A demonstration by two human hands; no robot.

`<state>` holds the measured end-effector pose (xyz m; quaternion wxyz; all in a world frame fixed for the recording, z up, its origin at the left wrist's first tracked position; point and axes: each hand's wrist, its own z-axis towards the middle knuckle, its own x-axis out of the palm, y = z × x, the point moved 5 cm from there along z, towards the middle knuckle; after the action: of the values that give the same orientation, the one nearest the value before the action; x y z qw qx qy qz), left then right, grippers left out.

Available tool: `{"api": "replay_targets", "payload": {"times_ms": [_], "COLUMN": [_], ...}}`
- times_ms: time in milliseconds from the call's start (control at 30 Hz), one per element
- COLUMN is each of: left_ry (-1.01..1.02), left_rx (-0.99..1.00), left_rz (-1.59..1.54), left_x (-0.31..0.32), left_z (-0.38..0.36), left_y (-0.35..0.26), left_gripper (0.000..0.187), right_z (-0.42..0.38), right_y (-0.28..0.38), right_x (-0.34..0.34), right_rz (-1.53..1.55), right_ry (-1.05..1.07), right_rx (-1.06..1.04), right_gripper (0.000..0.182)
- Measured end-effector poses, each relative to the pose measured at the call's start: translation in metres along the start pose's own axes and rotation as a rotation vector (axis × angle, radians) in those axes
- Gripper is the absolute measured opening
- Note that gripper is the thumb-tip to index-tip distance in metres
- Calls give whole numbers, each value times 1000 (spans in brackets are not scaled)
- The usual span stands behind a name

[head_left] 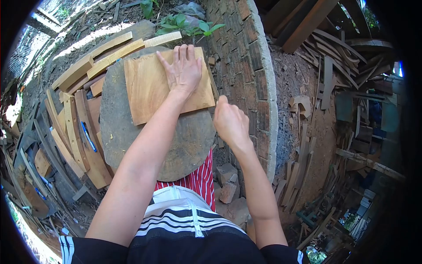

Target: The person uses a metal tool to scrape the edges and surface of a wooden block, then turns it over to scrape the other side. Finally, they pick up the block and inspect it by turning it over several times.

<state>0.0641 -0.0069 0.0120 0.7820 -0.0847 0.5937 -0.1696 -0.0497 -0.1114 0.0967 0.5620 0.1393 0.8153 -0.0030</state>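
Note:
A square wooden board [147, 83] with a visible grain lies flat on a round, weathered wooden block [154, 149]. My left hand [184, 72] presses down on the board near its far right part, palm down, with thumb and fingers spread. Just off the board's right edge, my right hand [231, 121] is closed in a fist. A thin, narrow strip [214, 86] runs from near that fist along the board's right edge. What the fist holds is mostly hidden, and I cannot make out its kind.
Curved wooden pieces [74, 127] lie stacked left of the block, with a blue pen [89, 136] on them. A low brick wall [259, 88] stands close on the right. Beyond it are more wood offcuts [299, 171]. Broken bricks [227, 192] lie by the block's near right side.

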Motion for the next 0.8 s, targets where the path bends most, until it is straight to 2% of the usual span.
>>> {"api": "replay_targets", "payload": {"times_ms": [133,200,233,267,333,367,400,467,500,567,600,633,667,733,800], "left_ry": [-26,86,206,196,497,424,415,495,463,293,301,184,62,-84,-232], "left_rx": [39,53,72,91,133,232,251,240,260,498,509,566,617,640,721], "left_rz": [4,-58,-43,-24,-55,-78,-61,-247,-316,-373,-362,-311,-260,-144,-11], "left_x": [-2,5,2,-7,-22,-19,-31,-50,-74,-136,-166,-199,-219,-216,-186], "left_z": [4,10,20,28,38,47,52,63,66,62,52,39,24,-2,-25], "left_y": [0,12,20,27,33,37,37,33,29,10,0,-14,-23,-28,-33], "left_gripper": [44,47,62,62,74,79,79,74,65,46,46,37,29,16,36], "right_z": [-27,-40,-47,-54,-70,-77,-84,-97,-101,-105,-106,-106,-104,-98,-93], "right_y": [-37,-63,-77,-92,-116,-125,-128,-135,-137,-143,-144,-144,-141,-136,-125], "right_x": [24,29,27,26,33,39,40,41,41,42,42,42,46,47,46], "right_rz": [5,58,107,133,226,234,239,290,317,375,412,422,433,402,412], "right_ry": [93,-45,-113,-116,-221,-234,-249,-281,-296,-345,-385,-407,-401,-420,-426], "right_rx": [60,234,314,390,435,440,446,454,461,450,424,407,403,380,353], "right_gripper": [24,28,30,31,30,29,29,28,28,27,27,26,26,26,26]}}
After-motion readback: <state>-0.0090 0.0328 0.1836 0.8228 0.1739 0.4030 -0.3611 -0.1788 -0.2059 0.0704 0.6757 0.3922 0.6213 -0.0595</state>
